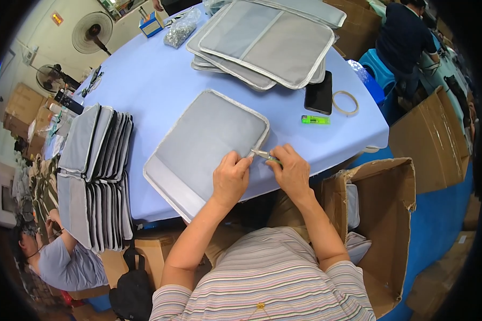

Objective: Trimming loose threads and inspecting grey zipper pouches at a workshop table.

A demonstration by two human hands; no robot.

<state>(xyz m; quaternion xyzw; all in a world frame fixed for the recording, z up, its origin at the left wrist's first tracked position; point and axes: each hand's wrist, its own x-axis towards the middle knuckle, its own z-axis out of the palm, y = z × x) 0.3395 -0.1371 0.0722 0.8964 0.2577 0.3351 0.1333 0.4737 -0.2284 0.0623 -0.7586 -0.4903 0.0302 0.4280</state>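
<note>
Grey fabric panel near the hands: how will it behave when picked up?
The grey fabric panel is probably light, because it looks thin and flat. It may flex mildly yet keep shape, as its pale edging looks firm.

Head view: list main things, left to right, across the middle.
Row of grey fabric panels, flat grey fabric panel with whitish edging, bare right hand, black rectangular phone, thin round tan ring, brown cardboard piece.

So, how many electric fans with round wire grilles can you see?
2 clearly visible: a large, dark-bladed fan at upper left, beyond the blue-covered table, and a smaller dark fan below and left of it. Others may be hidden at the dim left edge.
</note>
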